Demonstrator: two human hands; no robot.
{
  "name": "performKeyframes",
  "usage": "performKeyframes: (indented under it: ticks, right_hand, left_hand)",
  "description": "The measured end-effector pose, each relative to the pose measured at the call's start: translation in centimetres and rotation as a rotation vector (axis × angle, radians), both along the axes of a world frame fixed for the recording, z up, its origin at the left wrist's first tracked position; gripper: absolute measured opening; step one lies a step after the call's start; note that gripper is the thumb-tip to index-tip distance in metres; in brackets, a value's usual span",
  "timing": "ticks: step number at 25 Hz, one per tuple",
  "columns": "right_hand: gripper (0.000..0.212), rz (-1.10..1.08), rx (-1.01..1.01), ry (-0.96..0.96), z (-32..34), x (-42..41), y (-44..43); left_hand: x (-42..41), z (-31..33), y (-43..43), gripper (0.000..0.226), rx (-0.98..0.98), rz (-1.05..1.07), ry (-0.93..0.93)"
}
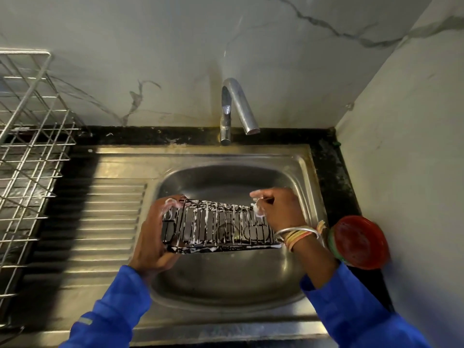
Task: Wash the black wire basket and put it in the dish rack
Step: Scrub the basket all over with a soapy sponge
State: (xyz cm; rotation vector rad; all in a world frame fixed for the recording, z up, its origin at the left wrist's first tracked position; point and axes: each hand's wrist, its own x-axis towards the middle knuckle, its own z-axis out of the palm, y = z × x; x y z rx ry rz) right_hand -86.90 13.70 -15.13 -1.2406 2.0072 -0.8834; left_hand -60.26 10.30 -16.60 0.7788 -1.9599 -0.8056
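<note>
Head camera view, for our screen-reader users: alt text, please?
A left hand grips one end of a soapy black wire basket over a steel sink; the right hand pinches its far corner. A wire dish rack stands to the left.

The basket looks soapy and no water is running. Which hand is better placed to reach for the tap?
Right, probably. The left hand grips the end of the black wire basket and carries it, while the right hand only pinches its far corner, closer to the tap.
</note>
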Motion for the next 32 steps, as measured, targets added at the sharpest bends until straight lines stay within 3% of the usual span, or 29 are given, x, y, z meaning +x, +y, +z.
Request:
performKeyframes:
  ticks: [2,5,9,14,19,22,25,29,32]
  right_hand:
    - [0.014,0.022,0.129,-0.033,0.3,-0.2,0.0]
    - [0.032,0.19,0.286,0.04,0.1,-1.1,1.2]
    - [0.02,0.203,0.078,0.046,-1.4,-0.2,2.8]
    - [0.022,-0.059,0.083,0.094,-1.9,-2.4,1.8]
    - [0.025,0.232,0.109,0.173,-0.9,0.9,1.2]
    - [0.024,0.24,0.211,0.11,-1.1,-0.4,0.8]
    - [0.019,0.217,0.316,0.219,-1.6,-1.5,0.4]
    - [0.019,0.366,0.23,0.1,-1.0,0.1,-0.1]
    - [0.021,0.294,0.281,0.13,-1.5,-1.8,0.5]
  left_hand:
    - [0.2,0.2,0.0,0.077,0.003,-0.027,0.004]
    - [0.9,-0.3,-0.1,0.069,-0.077,0.014,-0.043]
    - [1.5,-0.7,-0.1,0.062,-0.073,0.064,-0.053]
    - [1.9,-0.4,0.3,0.074,-0.027,0.022,-0.006]
    - [1.8,-1.1,0.5,0.062,-0.013,0.013,0.014]
    - [2.1,-0.9,0.5,0.067,-0.022,0.014,0.013]
    - [2.5,-1.0,0.7,0.083,-0.014,-0.004,-0.001]
    - [2.6,-1.9,0.9,0.077,0.007,0.009,0.025]
    - [3.1,-2.1,1.1,0.057,0.059,0.037,0.073]
